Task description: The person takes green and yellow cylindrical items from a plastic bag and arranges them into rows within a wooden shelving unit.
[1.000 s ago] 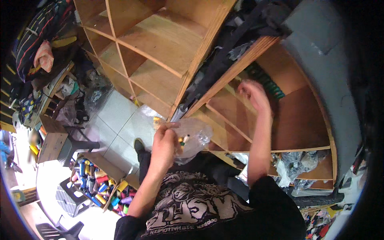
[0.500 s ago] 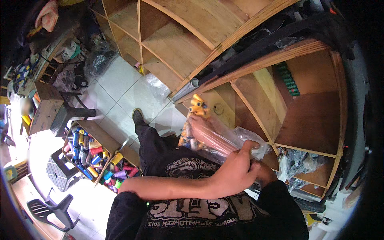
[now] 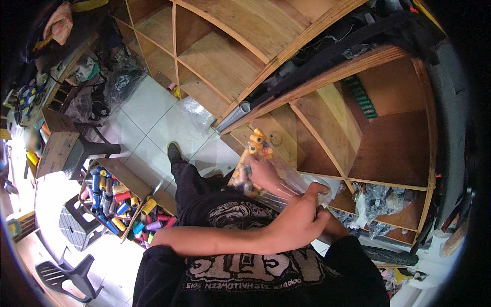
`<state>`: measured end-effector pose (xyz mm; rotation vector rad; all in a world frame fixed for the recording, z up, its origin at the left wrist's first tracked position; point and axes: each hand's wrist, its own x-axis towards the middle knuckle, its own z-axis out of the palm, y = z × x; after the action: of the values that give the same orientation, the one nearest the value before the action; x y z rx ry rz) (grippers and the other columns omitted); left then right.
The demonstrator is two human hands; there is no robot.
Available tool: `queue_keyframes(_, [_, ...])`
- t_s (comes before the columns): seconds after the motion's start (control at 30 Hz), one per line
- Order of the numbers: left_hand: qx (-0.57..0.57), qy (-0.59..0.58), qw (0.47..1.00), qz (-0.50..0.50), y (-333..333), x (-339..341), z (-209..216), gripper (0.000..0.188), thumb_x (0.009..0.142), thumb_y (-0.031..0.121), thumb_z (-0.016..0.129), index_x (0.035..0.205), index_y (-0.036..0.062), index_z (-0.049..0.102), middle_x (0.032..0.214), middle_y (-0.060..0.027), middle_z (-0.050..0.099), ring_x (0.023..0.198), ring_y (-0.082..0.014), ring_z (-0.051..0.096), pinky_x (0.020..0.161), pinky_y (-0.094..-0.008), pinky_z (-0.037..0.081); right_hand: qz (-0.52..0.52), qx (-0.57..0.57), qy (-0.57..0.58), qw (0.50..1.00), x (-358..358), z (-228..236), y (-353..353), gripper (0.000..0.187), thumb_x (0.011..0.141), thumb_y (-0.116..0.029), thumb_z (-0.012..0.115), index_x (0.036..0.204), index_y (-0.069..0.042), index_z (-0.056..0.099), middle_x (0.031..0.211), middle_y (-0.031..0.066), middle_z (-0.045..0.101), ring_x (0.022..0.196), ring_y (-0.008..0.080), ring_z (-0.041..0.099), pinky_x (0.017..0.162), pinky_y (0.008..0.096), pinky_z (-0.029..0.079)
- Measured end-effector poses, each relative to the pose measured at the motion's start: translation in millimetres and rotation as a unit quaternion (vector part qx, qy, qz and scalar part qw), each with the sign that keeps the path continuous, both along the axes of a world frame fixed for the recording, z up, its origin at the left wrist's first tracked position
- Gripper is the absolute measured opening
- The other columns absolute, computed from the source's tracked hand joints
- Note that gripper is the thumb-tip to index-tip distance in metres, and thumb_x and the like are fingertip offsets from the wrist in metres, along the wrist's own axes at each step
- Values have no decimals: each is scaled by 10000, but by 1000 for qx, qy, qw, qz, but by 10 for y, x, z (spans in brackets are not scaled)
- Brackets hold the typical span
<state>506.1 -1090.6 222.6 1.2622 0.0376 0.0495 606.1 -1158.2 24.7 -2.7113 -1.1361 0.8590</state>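
Beside wooden shelves [image 3: 394, 148], the left grip [image 3: 308, 211] clutches a plastic bag [image 3: 293, 176], right grip [image 3: 263, 171] inside, its hold unclear

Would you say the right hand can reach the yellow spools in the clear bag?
Probably yes: the right hand appears to be inside the clear bag, beside the yellow spools, with nothing visible between.

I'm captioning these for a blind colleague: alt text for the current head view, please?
A person's right hand is inside a clear plastic bag of mostly yellow spools, while the left hand grips the bag beside wooden shelves.
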Motion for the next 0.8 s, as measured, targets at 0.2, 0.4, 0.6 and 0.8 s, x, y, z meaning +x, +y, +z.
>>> queue_keyframes(0.2, [-32, 26, 999, -26, 24, -34, 43, 380, 771, 41, 481, 1124, -49, 375, 586, -166, 516, 552, -313, 564, 539, -379, 431, -115, 150, 50, 981, 28, 425, -121, 198, 782, -132, 572, 973, -81, 561, 910, 174, 602, 721, 305, 596, 630, 395, 479])
queue_keyframes(0.4, [-21, 11, 999, -25, -37, -96, 48, 395, 767, 50, 493, 1130, -47, 369, 542, -172, 506, 521, -329, 569, 507, -390, 432, -173, 162, 24, 971, 50, 480, -442, 207, 771, -153, 529, 931, -58, 620, 909, 176, 615, 800, 314, 595, 761, 405, 455])
queue_keyframes(0.6, [-40, 4, 998, -40, -100, -132, 49, 417, 769, 60, 513, 1145, -36, 361, 566, -187, 513, 557, -359, 573, 524, -400, 442, 28, -178, 43, 983, -92, 702, -465, 216, 771, -128, 494, 899, -47, 647, 898, 193, 626, 828, 357, 596, 699, 421, 473])
queue_keyframes(0.8, [-38, 16, 995, -86, -144, -146, 5, 399, 770, 63, 522, 1127, -43, 379, 585, -190, 519, 595, -367, 584, 541, -407, 447, -220, -125, 51, 966, -248, 391, -617, 328, 827, -219, 503, 1072, -4, 544, 1097, 245, 536, 1043, 372, 507, 899, 449, 386])
